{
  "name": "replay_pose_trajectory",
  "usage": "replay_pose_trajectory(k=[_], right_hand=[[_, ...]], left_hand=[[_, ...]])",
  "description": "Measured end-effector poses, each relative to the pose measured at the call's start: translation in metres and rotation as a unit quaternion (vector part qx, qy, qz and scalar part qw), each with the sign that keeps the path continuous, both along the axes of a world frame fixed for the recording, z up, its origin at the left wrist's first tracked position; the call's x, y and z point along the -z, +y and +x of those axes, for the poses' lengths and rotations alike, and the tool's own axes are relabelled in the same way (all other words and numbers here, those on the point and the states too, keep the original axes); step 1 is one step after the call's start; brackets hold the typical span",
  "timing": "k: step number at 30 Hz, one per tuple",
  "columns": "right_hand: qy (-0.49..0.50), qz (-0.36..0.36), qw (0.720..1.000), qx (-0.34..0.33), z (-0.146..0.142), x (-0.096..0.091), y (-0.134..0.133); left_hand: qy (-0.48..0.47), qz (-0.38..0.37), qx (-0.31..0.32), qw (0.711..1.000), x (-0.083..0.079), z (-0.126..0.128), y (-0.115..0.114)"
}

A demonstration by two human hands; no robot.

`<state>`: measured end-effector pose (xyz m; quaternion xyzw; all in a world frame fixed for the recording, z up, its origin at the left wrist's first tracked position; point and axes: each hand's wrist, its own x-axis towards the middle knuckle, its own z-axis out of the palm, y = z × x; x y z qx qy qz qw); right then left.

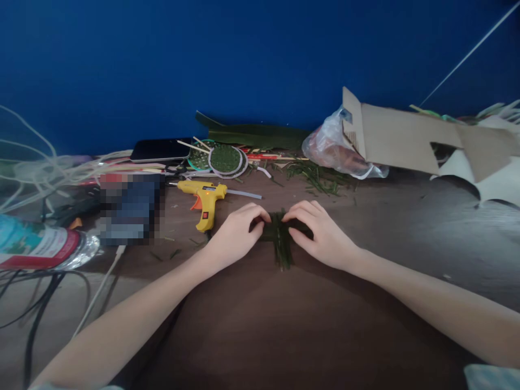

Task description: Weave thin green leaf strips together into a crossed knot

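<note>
A small woven piece of dark green leaf strips [280, 241] lies on the brown table [284, 325], strips crossing each other. My left hand [235, 233] presses and pinches its left side with curled fingers. My right hand [320, 230] does the same on its right side. Both hands meet over the piece, and loose strip ends stick out toward me below the fingers.
A yellow glue gun [204, 197] lies left of my hands. Behind it are a phone [160, 150], round green woven discs [225, 159], long leaves [255, 135] and leaf scraps. A plastic bag [337, 149] and cardboard [406, 141] sit right; cables [44, 292] and a bottle [40, 244] left.
</note>
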<state>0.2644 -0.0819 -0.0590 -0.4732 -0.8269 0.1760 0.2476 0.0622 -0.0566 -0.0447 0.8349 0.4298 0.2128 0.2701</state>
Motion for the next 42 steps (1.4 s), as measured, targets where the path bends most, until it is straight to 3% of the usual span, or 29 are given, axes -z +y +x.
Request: replay_pose_trajectory(k=[4, 10, 22, 42], right_hand=[[0.045, 0.019, 0.999, 0.022, 0.005, 0.001, 0.006], [0.060, 0.013, 0.997, 0.050, 0.007, 0.000, 0.009], [-0.042, 0.028, 0.999, 0.006, 0.002, -0.002, 0.004], [-0.061, 0.021, 0.998, -0.008, 0.003, 0.000, 0.003]], left_hand=[[0.007, 0.028, -0.004, 1.000, -0.002, -0.002, 0.001], [0.035, 0.077, 0.048, 0.995, -0.002, -0.001, -0.001], [0.073, 0.119, 0.011, 0.990, 0.005, -0.001, 0.001], [0.073, 0.092, -0.003, 0.993, 0.008, 0.000, 0.002]])
